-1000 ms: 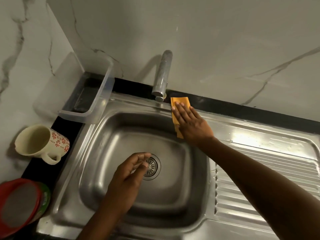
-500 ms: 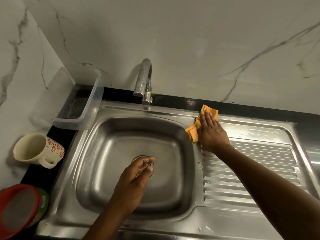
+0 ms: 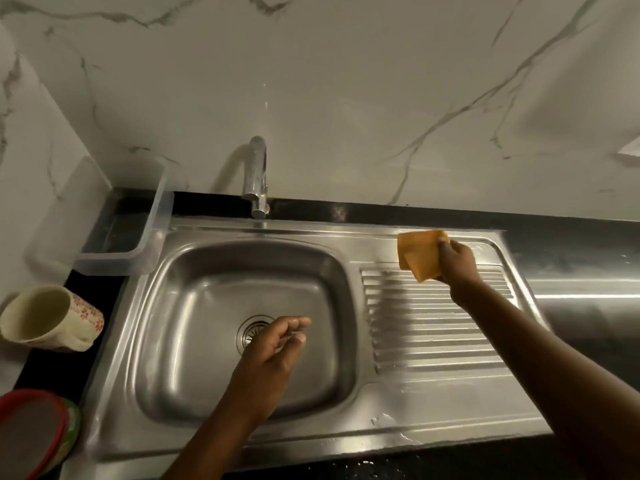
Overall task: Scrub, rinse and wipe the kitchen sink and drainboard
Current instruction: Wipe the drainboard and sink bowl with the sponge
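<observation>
A stainless steel sink [image 3: 180, 306] with a round drain [image 3: 251, 332] fills the middle, and its ribbed drainboard [image 3: 426, 334] lies to the right. My right hand [image 3: 453, 261] grips a folded orange cloth [image 3: 417, 252] at the drainboard's far end. My left hand [image 3: 273, 351] hovers over the basin near the drain, fingers loosely curled and holding nothing. A chrome tap [image 3: 256, 174] stands behind the basin with no water running. Small wet patches sit on the drainboard's near edge.
A clear plastic container [image 3: 138, 237] sits at the sink's back left corner. A cream mug [image 3: 48, 318] with red flowers lies on its side on the left. A red-rimmed lid [image 3: 33, 431] is at the near left. Black counter surrounds the sink.
My right hand has carried the orange cloth rightwards from behind the basin, near the tap, to the drainboard's far end. My left hand stays over the drain.
</observation>
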The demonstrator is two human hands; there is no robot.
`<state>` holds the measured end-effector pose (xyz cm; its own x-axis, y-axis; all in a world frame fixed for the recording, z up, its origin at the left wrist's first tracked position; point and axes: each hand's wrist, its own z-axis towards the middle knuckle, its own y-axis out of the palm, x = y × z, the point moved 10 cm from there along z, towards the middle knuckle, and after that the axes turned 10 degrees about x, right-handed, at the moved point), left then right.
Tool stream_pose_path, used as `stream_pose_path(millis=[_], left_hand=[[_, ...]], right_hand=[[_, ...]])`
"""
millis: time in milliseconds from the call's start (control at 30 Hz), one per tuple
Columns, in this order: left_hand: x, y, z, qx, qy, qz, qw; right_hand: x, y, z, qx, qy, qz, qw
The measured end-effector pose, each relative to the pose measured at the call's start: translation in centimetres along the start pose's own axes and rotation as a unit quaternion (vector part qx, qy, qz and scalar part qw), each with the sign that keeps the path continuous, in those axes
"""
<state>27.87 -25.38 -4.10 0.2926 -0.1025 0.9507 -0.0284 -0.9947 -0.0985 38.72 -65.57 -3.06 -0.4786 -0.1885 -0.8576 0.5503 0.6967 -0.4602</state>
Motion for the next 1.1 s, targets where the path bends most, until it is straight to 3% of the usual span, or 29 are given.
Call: stream_pose_path(millis=[67,167,233,300,333,400,500,567,633,1100], left_hand=[[0.2,0.8,0.0,-0.007,0.008,0.001,1.0],[0.1,2.4,-0.1,-0.016,0.008,0.001,1.0],[0.1,3.3,-0.2,-0.012,0.003,-0.002,1.0],[-0.4,4.4,0.1,-0.001,-0.011,-0.006,1.0],[-0.7,5.1,0.4,0.005,-0.019,-0.008,1.0],[-0.9,6.3,1.2,0.019,-0.03,-0.014,0.999],[-0.7,8.3,2.8,0.056,-0.028,-0.016,0.998],[-0.4,9.6,3.7,0.069,-0.019,-0.024,0.997],[-0.6,11.2,4.6,0.071,-0.016,-0.021,0.997],[-0.1,19.2,6.9,0.051,-0.015,0.016,0.998]], right_hand=[[0.9,-0.8,0.2,-0.03,0.097,0.147,0.984],[0.2,-0.4,0.4,-0.108,0.125,0.206,0.965],[-2.5,0.7,0.4,-0.132,0.037,0.157,0.978],[-5.8,2.1,1.0,-0.078,-0.107,0.023,0.991],[-7.5,3.0,1.0,-0.037,-0.188,-0.063,0.979],[-9.7,6.7,-0.3,-0.006,-0.354,-0.209,0.912],[-8.6,14.6,-2.0,-0.084,-0.533,-0.329,0.775],[-5.7,19.1,-2.0,-0.145,-0.594,-0.407,0.679],[-2.4,21.4,-0.8,-0.191,-0.587,-0.464,0.635],[2.8,11.7,7.7,-0.184,-0.527,-0.447,0.699]])
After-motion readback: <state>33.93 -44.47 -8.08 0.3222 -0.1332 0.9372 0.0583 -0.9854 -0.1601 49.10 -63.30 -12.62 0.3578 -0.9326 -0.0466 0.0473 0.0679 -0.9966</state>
